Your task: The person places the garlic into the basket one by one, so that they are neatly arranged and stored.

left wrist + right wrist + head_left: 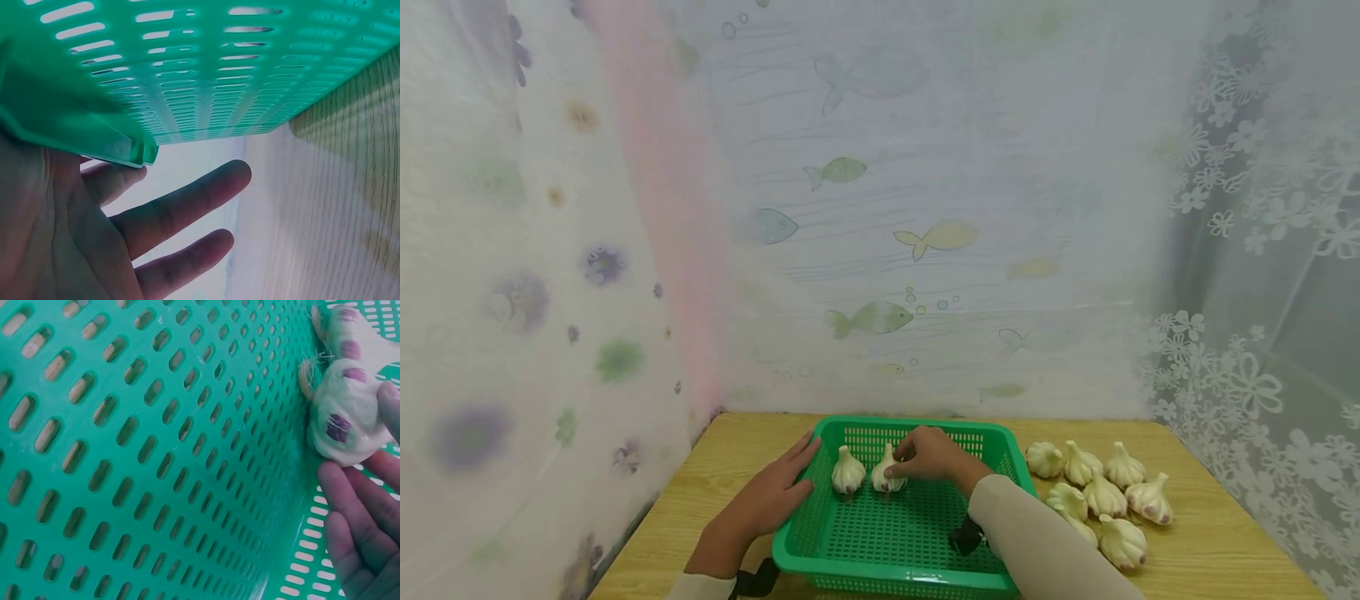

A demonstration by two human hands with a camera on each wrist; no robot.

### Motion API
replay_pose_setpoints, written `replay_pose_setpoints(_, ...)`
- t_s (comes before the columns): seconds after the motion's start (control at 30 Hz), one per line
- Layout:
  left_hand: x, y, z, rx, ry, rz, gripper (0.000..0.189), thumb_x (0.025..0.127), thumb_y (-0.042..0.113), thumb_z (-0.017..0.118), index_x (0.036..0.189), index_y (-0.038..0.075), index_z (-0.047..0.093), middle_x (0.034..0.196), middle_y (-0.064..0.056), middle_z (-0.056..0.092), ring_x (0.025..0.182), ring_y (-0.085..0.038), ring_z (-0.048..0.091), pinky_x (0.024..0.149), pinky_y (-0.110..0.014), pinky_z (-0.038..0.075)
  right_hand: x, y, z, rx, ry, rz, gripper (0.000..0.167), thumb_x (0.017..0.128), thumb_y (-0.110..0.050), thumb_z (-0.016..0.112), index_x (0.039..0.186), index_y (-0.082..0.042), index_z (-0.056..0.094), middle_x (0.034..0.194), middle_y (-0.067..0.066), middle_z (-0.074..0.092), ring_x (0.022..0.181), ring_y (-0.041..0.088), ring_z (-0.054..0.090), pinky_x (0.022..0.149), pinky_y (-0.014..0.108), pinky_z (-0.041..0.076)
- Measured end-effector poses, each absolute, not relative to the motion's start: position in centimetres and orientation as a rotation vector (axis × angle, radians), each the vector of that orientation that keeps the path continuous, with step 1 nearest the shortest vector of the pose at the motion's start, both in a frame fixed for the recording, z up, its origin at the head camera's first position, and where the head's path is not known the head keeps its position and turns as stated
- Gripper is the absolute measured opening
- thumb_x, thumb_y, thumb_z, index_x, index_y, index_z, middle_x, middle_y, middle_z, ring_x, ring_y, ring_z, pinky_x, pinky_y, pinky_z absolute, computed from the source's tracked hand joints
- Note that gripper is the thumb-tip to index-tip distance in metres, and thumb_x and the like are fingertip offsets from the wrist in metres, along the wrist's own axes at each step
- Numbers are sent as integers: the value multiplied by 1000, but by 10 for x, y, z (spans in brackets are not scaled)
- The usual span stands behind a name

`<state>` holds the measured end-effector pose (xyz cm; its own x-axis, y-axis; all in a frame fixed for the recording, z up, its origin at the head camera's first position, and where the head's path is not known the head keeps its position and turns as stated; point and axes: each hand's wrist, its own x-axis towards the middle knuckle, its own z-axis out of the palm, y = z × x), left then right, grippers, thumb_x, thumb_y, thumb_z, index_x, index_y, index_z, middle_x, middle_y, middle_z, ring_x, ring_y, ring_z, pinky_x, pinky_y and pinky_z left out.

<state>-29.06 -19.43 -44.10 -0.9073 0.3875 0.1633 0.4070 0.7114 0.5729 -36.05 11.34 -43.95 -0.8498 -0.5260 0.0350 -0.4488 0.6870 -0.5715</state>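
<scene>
A green plastic basket (pixel 917 575) with slotted walls stands on the table. Inside, near its back wall, one garlic bulb (pixel 847 472) sits upright at the left. Beside it is a second garlic bulb (pixel 886 475), pinched between thumb and fingers of my right hand (pixel 934 455); in the right wrist view this bulb (pixel 347 415) is at the basket floor with its root end toward it. My left hand (pixel 772 493) lies along the basket's left rim with fingers extended. In the left wrist view the straight fingers (pixel 187 206) show beside the slotted wall (pixel 206 81).
Several garlic bulbs (pixel 1105 496) lie in a group on the wooden table (pixel 1217 550), right of the basket. Patterned curtains (pixel 940 350) hang behind the table and at both sides. A dark wrist-camera mount (pixel 966 537) hangs under the right wrist, over the basket.
</scene>
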Motion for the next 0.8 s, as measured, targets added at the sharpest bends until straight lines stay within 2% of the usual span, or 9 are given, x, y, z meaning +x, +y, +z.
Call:
replay_pose_setpoints(0.13,-289,-193,-440,-662,-2882,-962,60,107,18,41,166,13,26,174,-6,16,157,-37,26,119,-64,32,-361,112,-441,-830,2753,-908,36,90,-37,80,115,-10,80,112,7,79,100,23,74,81,43,61)
replay_pose_setpoints(0.4,-289,-193,-441,-647,-2885,-921,59,108,20,40,166,14,27,174,-5,17,156,-37,28,117,-64,34,-365,111,-444,-870,2750,-896,21,92,-38,79,100,-20,83,99,-3,80,85,10,72,75,36,60)
replay_pose_setpoints(0.6,-288,-192,-441,-626,-2889,-914,58,108,20,41,165,14,29,173,-5,19,156,-38,28,118,-65,33,-363,111,-441,-892,2752,-829,18,90,-39,80,88,-21,81,91,-6,78,81,7,70,72,34,58)
replay_pose_setpoints(0.7,-288,-192,-441,-629,-2892,-911,58,108,20,42,165,14,29,173,-7,19,156,-39,29,117,-66,33,-360,111,-436,-884,2749,-779,20,89,-38,82,91,-18,80,93,-2,79,84,11,71,74,35,60)
replay_pose_setpoints(0.8,-289,-192,-440,-629,-2890,-903,58,109,21,42,165,14,30,173,-7,19,155,-39,30,117,-65,34,-358,113,-430,-863,2749,-759,26,89,-37,82,101,-14,81,99,2,79,88,15,73,76,38,60)
